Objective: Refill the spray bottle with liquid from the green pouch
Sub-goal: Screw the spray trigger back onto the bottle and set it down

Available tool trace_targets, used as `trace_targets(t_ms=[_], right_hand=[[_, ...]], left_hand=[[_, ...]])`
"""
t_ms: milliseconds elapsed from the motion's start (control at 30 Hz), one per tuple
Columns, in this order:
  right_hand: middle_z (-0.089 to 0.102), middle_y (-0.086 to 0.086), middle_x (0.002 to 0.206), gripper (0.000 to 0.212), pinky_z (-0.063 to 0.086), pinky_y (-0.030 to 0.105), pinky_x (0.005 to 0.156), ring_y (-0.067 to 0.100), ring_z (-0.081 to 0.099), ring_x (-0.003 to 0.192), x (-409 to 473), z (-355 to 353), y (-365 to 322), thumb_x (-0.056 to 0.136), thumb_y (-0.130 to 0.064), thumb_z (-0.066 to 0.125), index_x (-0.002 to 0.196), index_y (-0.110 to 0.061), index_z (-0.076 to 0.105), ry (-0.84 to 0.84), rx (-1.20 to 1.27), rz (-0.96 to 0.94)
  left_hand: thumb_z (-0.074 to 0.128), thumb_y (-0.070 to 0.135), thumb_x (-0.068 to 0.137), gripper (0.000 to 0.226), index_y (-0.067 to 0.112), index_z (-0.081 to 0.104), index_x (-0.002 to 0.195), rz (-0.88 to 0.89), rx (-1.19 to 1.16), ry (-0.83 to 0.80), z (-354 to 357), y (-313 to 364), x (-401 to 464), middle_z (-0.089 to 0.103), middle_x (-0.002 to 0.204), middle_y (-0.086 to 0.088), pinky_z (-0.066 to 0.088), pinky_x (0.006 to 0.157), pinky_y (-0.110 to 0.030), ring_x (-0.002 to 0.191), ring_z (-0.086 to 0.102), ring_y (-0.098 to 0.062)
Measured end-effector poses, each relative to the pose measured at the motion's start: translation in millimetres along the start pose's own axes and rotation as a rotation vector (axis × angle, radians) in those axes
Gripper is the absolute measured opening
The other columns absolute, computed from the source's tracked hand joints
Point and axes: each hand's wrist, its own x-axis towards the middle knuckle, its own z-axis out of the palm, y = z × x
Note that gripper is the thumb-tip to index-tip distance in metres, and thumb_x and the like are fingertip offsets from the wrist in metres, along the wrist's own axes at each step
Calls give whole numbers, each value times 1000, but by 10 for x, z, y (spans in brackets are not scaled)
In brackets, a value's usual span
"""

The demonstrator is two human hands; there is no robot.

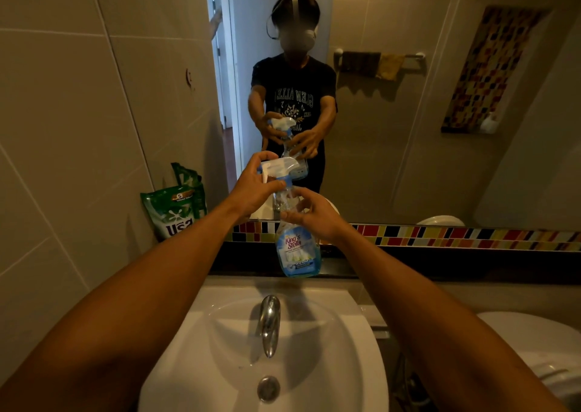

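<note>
I hold the clear plastic spray bottle with the blue label [297,248] upright above the white ceramic sink [267,348], in front of the mirror. My left hand [254,188] has its grip wrapped round the white and blue trigger head [278,168]; my right hand [311,216] pinches the bottle's shoulder just below the neck. Only a shallow band of blue liquid sits at the bottom, so it should feel light, smooth and a little slippery. The soft green refill pouch [173,213] leans against the wall tiles on the worktop, well to the left, untouched; it looks floppy, best taken near its top
</note>
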Motion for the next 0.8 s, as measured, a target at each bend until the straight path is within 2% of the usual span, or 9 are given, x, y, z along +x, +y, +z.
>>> trace_targets(t_ms=[133,267,333,467,600,733,800], right_hand=[[66,9,115,58,59,23,68,23,69,100,6,-13,-47,89,-32,79,141,-23,54,-16,9,0],[66,15,116,56,64,41,81,31,70,104,20,-7,-27,87,-32,81,137,-24,57,-10,49,13],[66,16,116,56,64,46,84,32,69,104,21,-12,-7,87,-32,82,136,-24,57,-3,49,17],[67,14,113,56,62,33,74,30,71,101,13,-16,-46,88,-33,81,137,-24,56,-10,21,6],[67,11,118,56,60,24,68,27,70,102,22,1,-55,88,-32,81,138,-24,56,-9,5,-15],[68,11,115,55,62,28,72,27,71,101,31,-11,-11,87,-32,81,137,-25,57,0,27,-4],[67,10,115,57,63,32,75,25,71,101,36,-17,-16,88,-34,81,138,-25,56,-13,24,7]], left_hand=[[78,10,84,59,24,44,130,27,-9,7,38,27,-10,56,124,-4,59,75,-27,101,66,-21],[76,3,83,57,24,48,129,10,3,-9,4,36,33,55,123,-6,57,73,-25,100,66,-24],[75,3,83,57,25,49,129,-4,8,-17,-4,36,43,55,123,-5,57,75,-27,102,66,-27],[78,13,84,58,22,45,131,10,-42,-4,32,21,9,55,126,-7,60,79,-31,107,66,-26],[78,9,83,58,24,45,128,34,-20,6,23,18,14,55,128,-12,59,76,-28,107,66,-28],[74,3,85,58,25,47,131,12,-10,-23,-1,10,31,56,131,-15,58,76,-27,109,67,-31],[75,4,85,60,23,45,133,8,-26,-21,21,26,21,55,130,-11,59,78,-28,110,66,-29]])
